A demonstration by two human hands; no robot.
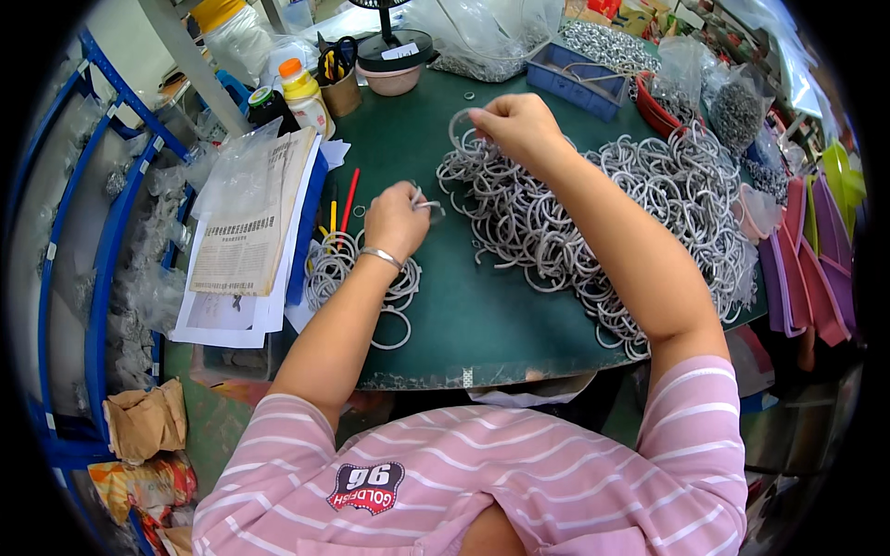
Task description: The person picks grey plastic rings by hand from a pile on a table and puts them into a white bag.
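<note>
Green tabletop (454,310) shows between left hand (394,222), ring heap (547,218) and edge (426,378)

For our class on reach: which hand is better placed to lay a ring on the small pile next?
Probably the left hand: it holds at least one ring near the small pile, whereas the right hand is at the big pile.

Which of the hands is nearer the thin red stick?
Left. The left hand is just right of the thin red stick; the right hand is much farther right, by the far-left part of the large gray ring pile.
</note>
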